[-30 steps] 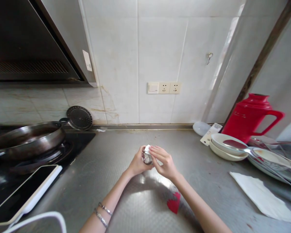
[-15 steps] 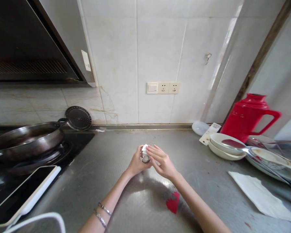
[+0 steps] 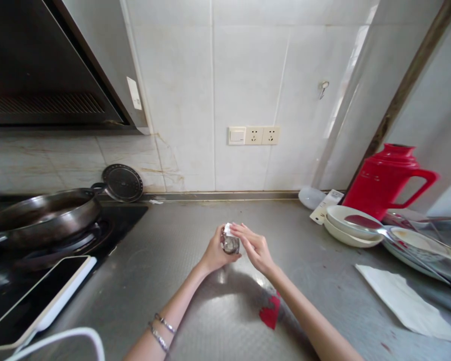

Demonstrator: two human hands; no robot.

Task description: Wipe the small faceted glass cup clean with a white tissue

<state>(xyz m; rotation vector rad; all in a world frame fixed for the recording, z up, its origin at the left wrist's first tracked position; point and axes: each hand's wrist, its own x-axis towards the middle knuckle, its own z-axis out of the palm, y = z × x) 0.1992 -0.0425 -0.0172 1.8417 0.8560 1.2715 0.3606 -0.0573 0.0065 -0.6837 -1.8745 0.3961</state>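
Note:
Over the middle of the steel counter, my left hand [image 3: 214, 254] is wrapped round a small clear glass jar or cup [image 3: 231, 245], its round end toward me. A white tissue [image 3: 228, 230] lies at its upper edge. My right hand [image 3: 256, 246] presses the tissue there with its fingers together and stretched leftward. Part of the tissue and the glass's far side are hidden by my hands. A red scrap [image 3: 270, 313] lies on the counter beside my right forearm.
A pan [image 3: 48, 213] sits on the stove at left, with a phone-like device [image 3: 37, 301] in front. To the right stand a red thermos jug [image 3: 385, 178], stacked white bowls [image 3: 351, 235] and a plate with utensils. A folded white paper towel [image 3: 406, 301] lies nearer.
My right hand's fingers have lifted and drawn back slightly along the glass, so more of its round end shows. Both hands have shifted a little to the right.

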